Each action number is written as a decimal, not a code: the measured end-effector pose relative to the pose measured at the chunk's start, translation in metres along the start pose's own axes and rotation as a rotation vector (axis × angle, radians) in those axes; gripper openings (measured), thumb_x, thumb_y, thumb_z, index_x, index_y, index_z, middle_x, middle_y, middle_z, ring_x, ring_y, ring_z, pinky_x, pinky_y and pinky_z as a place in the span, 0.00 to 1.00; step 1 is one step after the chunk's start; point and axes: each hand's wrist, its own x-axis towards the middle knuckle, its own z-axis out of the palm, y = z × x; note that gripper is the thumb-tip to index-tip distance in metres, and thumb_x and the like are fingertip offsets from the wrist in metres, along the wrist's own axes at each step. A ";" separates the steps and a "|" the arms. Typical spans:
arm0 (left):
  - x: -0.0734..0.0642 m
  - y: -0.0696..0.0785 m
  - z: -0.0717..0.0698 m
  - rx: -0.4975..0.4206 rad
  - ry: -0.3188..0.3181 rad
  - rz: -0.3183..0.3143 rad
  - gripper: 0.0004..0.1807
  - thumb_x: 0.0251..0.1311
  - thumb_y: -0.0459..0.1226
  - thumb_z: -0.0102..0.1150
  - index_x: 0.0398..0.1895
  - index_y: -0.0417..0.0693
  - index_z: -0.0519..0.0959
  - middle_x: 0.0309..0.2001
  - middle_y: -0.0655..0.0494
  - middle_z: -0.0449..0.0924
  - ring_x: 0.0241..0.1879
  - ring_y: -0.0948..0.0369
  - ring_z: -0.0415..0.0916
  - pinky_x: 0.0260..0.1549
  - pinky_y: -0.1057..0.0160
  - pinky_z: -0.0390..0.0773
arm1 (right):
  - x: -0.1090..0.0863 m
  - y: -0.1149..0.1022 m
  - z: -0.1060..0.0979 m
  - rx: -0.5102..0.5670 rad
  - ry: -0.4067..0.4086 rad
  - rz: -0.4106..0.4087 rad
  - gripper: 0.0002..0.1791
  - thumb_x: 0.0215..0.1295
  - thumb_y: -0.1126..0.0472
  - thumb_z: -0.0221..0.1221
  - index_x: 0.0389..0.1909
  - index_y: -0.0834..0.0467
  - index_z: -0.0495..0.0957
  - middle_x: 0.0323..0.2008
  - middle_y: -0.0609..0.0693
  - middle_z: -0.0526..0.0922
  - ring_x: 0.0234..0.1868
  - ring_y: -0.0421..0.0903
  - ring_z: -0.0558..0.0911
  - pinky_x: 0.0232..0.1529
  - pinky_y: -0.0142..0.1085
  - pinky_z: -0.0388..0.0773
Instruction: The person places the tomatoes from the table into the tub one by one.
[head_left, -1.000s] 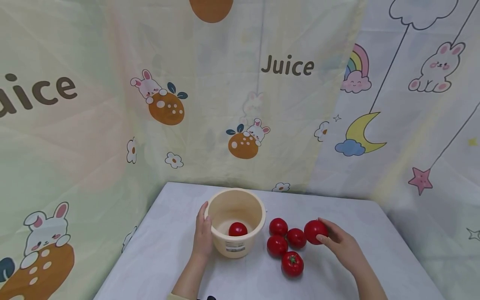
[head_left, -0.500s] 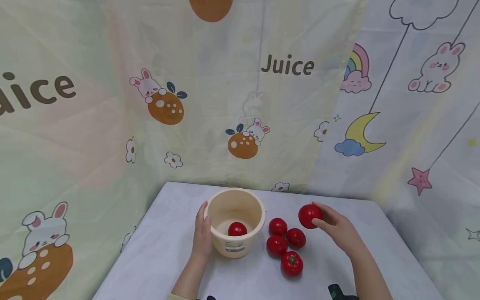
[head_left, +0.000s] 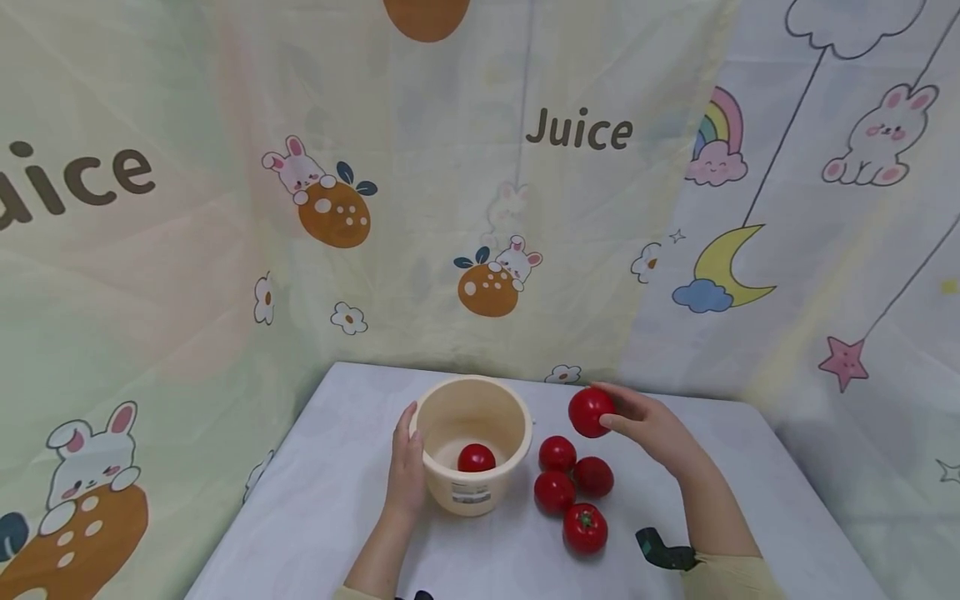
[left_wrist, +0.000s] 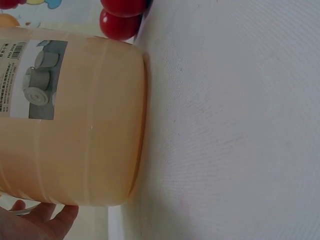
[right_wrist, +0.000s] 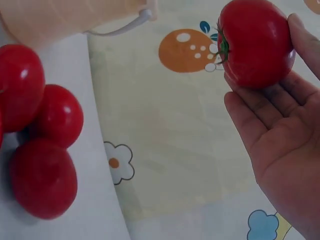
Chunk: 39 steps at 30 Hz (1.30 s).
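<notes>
A cream plastic bucket stands upright on the table, with one red tomato inside at the bottom. My left hand rests against the bucket's left side, fingertips near the rim; in the left wrist view its fingers touch the outer wall. To the bucket's right, my right hand holds a red tomato above the table, thumb on one side and fingers on the other. In the right wrist view that tomato shows a green stem end. Below it, several more tomatoes lie clustered together.
The white-covered table ends at a printed cloth wall behind and at the sides. On the right wrist sits a dark strapped device. A grey bucket handle hangs beside the bucket in the right wrist view.
My right hand has lifted its tomato from beside the cluster and moved it up and leftward toward the bucket. The left hand and bucket have stayed in place.
</notes>
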 end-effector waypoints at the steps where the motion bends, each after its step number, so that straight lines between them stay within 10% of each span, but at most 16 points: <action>1: 0.000 0.000 0.000 0.001 -0.002 0.001 0.27 0.75 0.48 0.29 0.76 0.71 0.53 0.77 0.58 0.53 0.76 0.51 0.52 0.72 0.36 0.52 | 0.003 -0.001 0.000 0.007 -0.013 -0.009 0.36 0.61 0.45 0.65 0.70 0.42 0.66 0.66 0.56 0.72 0.67 0.62 0.70 0.55 0.56 0.79; 39: 0.001 0.001 0.000 0.013 -0.007 -0.025 0.26 0.75 0.50 0.29 0.75 0.75 0.53 0.77 0.58 0.52 0.77 0.51 0.50 0.72 0.35 0.52 | 0.099 -0.076 0.057 -0.036 -0.544 -0.109 0.25 0.58 0.43 0.66 0.59 0.35 0.78 0.55 0.42 0.81 0.61 0.49 0.74 0.54 0.46 0.80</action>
